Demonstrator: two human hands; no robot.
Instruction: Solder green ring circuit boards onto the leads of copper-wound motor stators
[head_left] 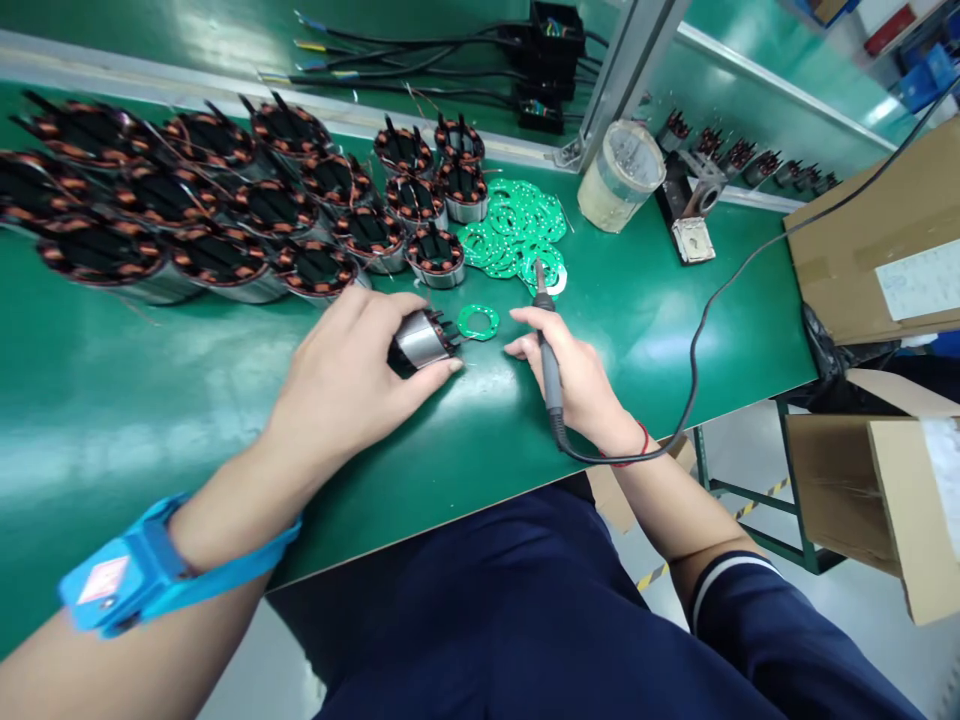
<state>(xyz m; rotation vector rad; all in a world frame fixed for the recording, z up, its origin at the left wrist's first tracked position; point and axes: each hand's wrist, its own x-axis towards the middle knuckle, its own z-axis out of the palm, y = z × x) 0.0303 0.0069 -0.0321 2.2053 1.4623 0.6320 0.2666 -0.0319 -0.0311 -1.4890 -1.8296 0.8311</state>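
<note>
My left hand (360,365) is closed around a motor stator (421,338), a silver cylinder lying on its side with its copper-wound end turned right. Just beyond that end, a green ring-shaped circuit board (478,322) lies flat on the bench. A soldering iron (550,365) rests in the grip of my right hand (574,375), its tip pointing away from me and over the edge of a heap of similar green ring boards (521,225). Thumb and forefinger of that hand stick out to the left, apart from the board.
Several upright stators (315,265) stand in rows at the back left of the green bench (420,470). Behind the boards are a whitish tub (621,178) and a soldering stand (691,215). The iron's black cord (697,340) runs right, past a cardboard box (870,250).
</note>
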